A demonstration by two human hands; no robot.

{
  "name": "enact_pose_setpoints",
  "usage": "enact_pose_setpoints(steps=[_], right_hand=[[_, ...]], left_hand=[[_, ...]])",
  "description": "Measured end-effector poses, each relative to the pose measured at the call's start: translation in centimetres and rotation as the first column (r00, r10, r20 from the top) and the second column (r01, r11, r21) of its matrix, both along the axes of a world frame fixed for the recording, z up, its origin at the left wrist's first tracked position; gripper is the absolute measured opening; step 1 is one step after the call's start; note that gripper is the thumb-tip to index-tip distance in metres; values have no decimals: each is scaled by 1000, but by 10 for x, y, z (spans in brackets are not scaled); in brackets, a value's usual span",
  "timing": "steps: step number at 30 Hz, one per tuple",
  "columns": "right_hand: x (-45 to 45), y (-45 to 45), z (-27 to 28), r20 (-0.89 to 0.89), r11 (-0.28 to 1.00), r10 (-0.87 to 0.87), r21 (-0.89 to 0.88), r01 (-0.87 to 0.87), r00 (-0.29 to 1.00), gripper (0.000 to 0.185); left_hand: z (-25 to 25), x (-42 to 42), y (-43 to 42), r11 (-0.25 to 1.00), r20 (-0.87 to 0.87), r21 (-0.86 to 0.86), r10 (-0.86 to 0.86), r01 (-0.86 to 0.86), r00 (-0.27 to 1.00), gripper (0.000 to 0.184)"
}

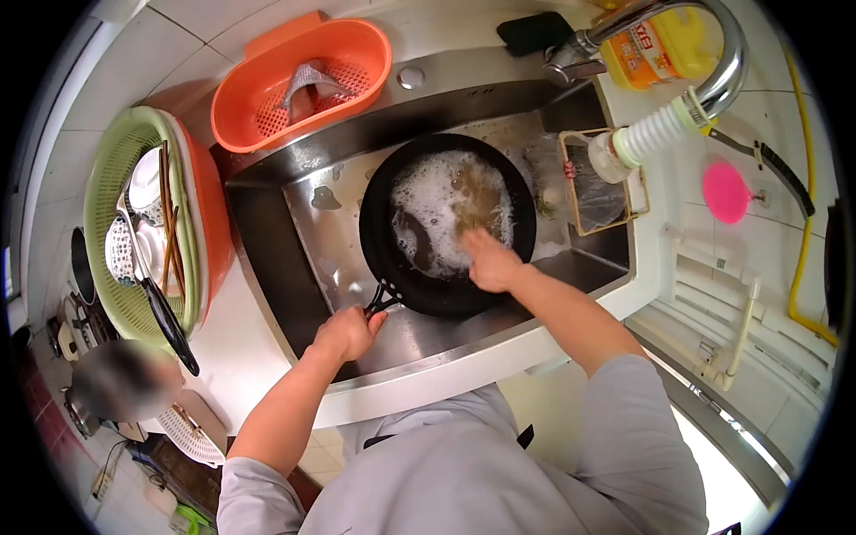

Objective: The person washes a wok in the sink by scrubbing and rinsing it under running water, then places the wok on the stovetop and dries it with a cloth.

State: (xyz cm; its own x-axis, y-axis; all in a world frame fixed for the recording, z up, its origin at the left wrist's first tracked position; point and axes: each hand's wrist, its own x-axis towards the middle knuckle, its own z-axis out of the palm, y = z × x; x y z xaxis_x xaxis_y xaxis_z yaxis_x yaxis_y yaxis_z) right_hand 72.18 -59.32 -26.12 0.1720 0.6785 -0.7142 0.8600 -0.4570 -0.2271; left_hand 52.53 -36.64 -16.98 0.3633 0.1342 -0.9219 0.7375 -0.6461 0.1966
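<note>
A black frying pan (379, 209) with sudsy water in it sits in the steel sink (308, 294). My left hand (346, 333) is wrapped round the pan's handle at the near left. Over the right part of the pan, my right hand (490, 260) reaches down with its fingertips at the foam, against something brownish under the suds that I cannot make out clearly. The fingers of that hand look pressed together.
The faucet (660, 138) arches over the sink's right side, above a wire-framed basket (596, 183). An orange colander (357, 40) stands behind the sink. At left is a green basket (102, 223) of dishes. A yellow detergent bottle (660, 49) stands at the back right.
</note>
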Motion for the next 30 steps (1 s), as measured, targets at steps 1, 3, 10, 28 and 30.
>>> enact_pose_setpoints(steps=[1, 3, 10, 28, 30], right_hand=[[-12, -12, -5, 84, 956, -96, 285, 69, 992, 52], [17, 2, -14, 48, 976, -156, 161, 146, 987, 49], [12, 1, -61, 77, 938, -194, 306, 162, 978, 57], [6, -3, -1, -132, 983, -182, -33, 179, 974, 70], [29, 27, 7, -108, 947, -288, -180, 266, 951, 61]], left_hand=[[-1, 0, 0, 1000, 5, -3, 4, -4, 1000, 57], [2, 4, -2, 1000, 9, -4, 6, -6, 1000, 57], [2, 4, -1, 1000, -28, 5, -14, 14, 1000, 58], [-3, -3, -1, 1000, 42, 5, 23, -24, 999, 58], [1, 0, -1, 1000, 26, 2, 17, -17, 1000, 58]])
